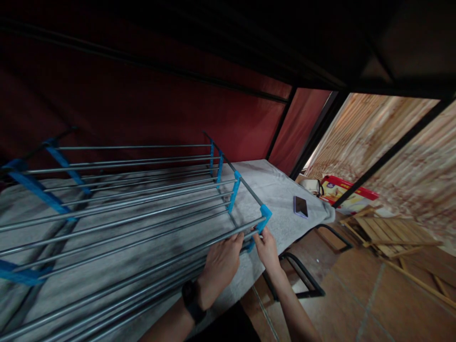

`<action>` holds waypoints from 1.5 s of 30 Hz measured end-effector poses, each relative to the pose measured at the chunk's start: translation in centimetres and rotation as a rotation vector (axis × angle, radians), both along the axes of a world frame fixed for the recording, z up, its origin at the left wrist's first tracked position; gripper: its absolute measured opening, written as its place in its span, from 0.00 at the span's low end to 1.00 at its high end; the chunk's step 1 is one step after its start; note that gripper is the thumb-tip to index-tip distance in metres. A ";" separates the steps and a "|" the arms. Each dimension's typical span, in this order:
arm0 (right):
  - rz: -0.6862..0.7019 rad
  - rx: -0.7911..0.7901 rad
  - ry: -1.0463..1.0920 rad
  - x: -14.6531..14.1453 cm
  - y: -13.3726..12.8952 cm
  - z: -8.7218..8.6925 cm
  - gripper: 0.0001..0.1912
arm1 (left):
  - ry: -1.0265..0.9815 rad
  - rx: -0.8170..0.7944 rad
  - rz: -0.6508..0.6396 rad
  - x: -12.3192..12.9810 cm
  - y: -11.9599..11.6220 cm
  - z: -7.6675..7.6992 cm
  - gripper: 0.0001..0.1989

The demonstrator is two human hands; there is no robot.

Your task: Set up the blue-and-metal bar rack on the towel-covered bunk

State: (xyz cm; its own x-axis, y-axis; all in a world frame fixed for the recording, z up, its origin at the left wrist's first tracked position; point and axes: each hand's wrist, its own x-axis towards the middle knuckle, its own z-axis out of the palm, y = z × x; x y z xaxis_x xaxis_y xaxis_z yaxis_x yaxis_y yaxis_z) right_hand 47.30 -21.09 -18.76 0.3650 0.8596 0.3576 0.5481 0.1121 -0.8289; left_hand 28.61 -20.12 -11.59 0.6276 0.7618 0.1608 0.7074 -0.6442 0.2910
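Observation:
A rack of grey metal tubes (142, 223) joined by blue plastic connectors (233, 192) lies across a table covered with a grey cloth (281, 185). My left hand (223, 259), with a dark watch on its wrist, is closed around a tube near the rack's front right corner; its fingertips are partly hidden. Just right of it, my right hand (266, 249) grips the blue corner connector (264, 217) from below, thumb and fingers pressed near the tube's end. The two hands are close together but apart.
A phone (300, 206) lies on the cloth to the right. Black metal chair frames (302, 275) stand by the table edge. On the tiled floor are a folded wooden chair (395, 232) and a red and yellow box (349, 192). A dark red wall panel (160, 104) rises behind the rack.

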 end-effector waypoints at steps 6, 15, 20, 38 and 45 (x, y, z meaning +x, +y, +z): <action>0.013 -0.010 0.008 -0.1 -0.2 -0.2 0.12 | -0.042 0.023 0.002 -0.2 0.2 0.0 0.22; -0.006 -0.020 -0.071 -0.5 -0.5 0.1 0.12 | -0.063 0.017 -0.014 -0.1 0.3 0.2 0.20; -0.002 -0.031 -0.109 -0.2 -0.8 -0.6 0.15 | -0.036 -0.038 0.007 0.1 -0.2 0.8 0.17; -0.131 -0.284 -0.221 1.7 -1.7 -1.9 0.19 | -0.080 0.391 -0.055 -0.5 -1.8 -0.3 0.12; -0.063 -0.266 -0.071 3.2 -1.3 -4.1 0.20 | 0.036 0.552 -0.258 -5.9 -6.8 -1.9 0.14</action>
State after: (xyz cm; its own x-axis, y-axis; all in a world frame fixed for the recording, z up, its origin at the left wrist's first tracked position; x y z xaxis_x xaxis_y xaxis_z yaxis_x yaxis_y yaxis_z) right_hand 50.52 -22.35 -22.88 0.4025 0.9032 0.1492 0.6048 -0.1400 -0.7840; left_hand 22.69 -26.96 -13.50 0.7934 0.3949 0.4633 0.5116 -0.8450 -0.1558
